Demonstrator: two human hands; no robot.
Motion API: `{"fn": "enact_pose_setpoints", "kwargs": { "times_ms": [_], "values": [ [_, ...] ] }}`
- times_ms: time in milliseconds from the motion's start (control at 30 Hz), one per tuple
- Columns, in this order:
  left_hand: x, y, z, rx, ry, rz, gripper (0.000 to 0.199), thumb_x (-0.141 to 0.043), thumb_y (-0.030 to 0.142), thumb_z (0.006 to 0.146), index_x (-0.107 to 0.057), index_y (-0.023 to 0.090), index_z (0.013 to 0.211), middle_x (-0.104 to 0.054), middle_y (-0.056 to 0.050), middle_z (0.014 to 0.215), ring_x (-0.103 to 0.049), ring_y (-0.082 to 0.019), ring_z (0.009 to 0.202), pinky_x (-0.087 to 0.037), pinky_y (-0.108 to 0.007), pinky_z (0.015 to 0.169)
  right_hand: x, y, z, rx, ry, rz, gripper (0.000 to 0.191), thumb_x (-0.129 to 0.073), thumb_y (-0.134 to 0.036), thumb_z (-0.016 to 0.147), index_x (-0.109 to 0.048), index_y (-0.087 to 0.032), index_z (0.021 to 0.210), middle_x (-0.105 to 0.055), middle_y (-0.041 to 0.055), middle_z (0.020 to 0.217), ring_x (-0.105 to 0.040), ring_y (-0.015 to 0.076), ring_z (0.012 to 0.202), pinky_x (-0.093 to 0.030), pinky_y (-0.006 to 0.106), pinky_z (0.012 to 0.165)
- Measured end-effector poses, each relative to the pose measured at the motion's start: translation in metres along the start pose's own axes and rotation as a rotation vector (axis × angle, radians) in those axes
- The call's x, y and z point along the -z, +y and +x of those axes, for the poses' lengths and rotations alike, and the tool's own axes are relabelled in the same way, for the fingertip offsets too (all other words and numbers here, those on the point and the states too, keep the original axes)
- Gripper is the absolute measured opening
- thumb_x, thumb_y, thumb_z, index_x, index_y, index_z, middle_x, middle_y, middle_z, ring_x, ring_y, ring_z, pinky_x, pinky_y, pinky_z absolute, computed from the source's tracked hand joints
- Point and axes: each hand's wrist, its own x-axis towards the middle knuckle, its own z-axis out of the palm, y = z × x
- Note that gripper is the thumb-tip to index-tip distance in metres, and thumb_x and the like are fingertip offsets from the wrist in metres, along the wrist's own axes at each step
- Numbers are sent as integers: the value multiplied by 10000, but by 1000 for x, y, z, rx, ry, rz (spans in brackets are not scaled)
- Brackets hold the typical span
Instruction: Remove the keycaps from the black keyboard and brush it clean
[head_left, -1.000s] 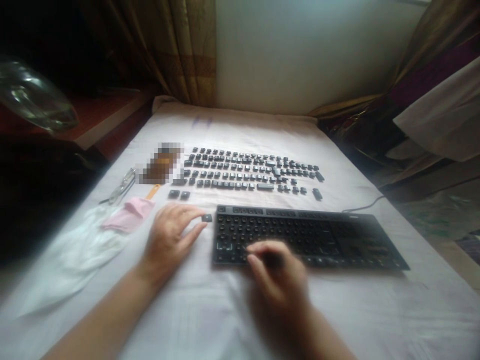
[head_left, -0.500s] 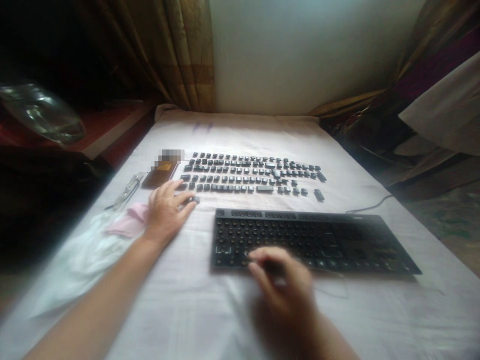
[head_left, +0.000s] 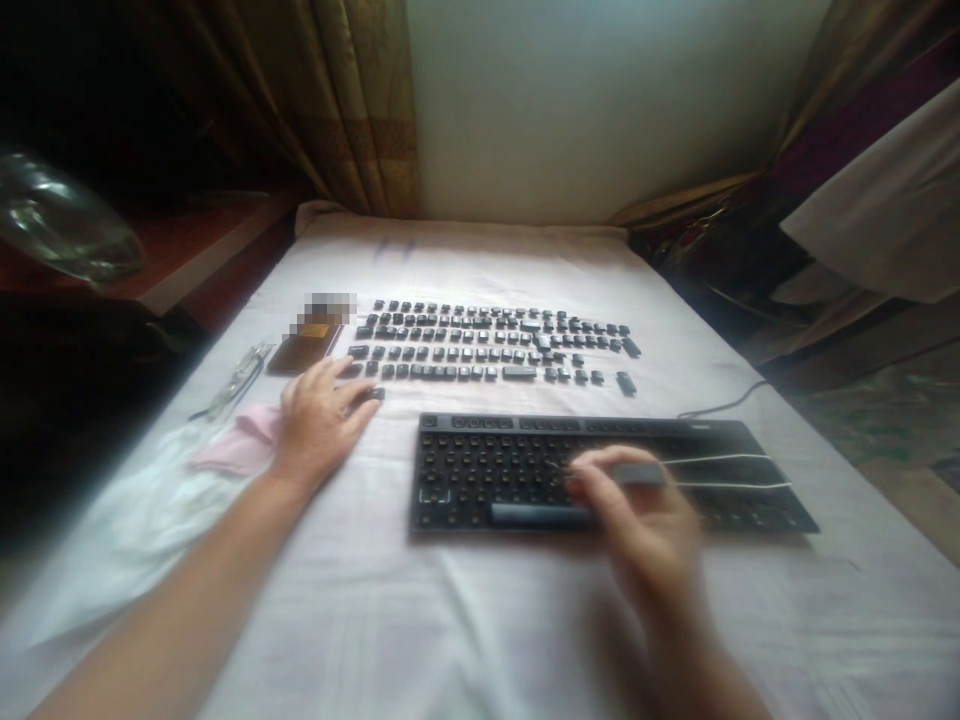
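Observation:
My left hand (head_left: 319, 415) rests on the cloth beside the rows of loose keycaps (head_left: 457, 338), a dark keycap (head_left: 377, 394) pinched between thumb and forefinger while the other fingers reach toward the rows. My right hand (head_left: 645, 515), slightly blurred, is closed on a grey-bodied wire tool (head_left: 639, 473) over the middle of a black keyboard (head_left: 472, 480). Two thin pale wires run rightward from the tool, and finer wire shows left of the fingertips. Most of the keyboard's key positions are bare. A long dark bar key (head_left: 536, 513) shows along its near edge, partly behind my right hand.
At the left lie a brown, phone-like object (head_left: 304, 345), eyeglasses (head_left: 238, 380), a pink cloth (head_left: 244, 440) and a whitish cloth (head_left: 150, 520). The keyboard cable (head_left: 724, 402) trails off the right side. A glass vessel (head_left: 67, 220) is at far left.
My right hand has moved right and slightly up over the keyboard, uncovering the long bar key and showing the tool's wires. The whole view has shifted slightly; my left hand stays by the keycaps.

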Motion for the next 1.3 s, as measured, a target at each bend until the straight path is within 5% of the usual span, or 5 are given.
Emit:
{"fn": "enact_pose_setpoints", "kwargs": {
  "times_ms": [300,500,633,1067,1300],
  "values": [
    [2,0,-1,-43,44,-37,305,-576,430,951,-755,280,1147,-647,-101,1404,-521,-379,1357,-389,-605,1118,20,15,-6,196,-226,-291,126,-752,-306,858,-673,-243,933,-779,26,827,-741,186,693,-617,274,628],
    [21,34,-25,-192,60,-152,305,-522,399,983,-727,254,1154,-672,-107,1375,-538,-342,1360,-390,-570,1132,25,18,-7,302,-287,-423,89,-725,-289,871,-666,-260,930,-762,10,831,-729,196,736,-594,321,728],
    [26,58,-52,-287,-45,-221,317,-511,381,992,-685,263,1229,-648,-102,1417,-518,-322,1384,-382,-555,1145,26,15,-4,357,-308,-470,79,-714,-287,875,-659,-255,920,-761,17,827,-730,204,750,-587,333,732],
    [16,68,-75,-306,-269,-178,792,-456,675,953,-358,196,1576,-393,-201,1628,-375,-369,1498,-322,-611,1192,24,1,11,601,-498,-674,70,-677,-211,873,-639,-243,922,-777,25,812,-745,204,715,-582,317,669],
    [16,65,-78,-337,-304,-168,1043,-570,754,848,-171,207,1642,-293,-204,1675,-325,-391,1523,-300,-615,1207,24,21,-2,652,-416,-567,59,-640,-235,929,-626,-245,986,-773,34,835,-750,204,733,-607,330,689]
  ]
}}
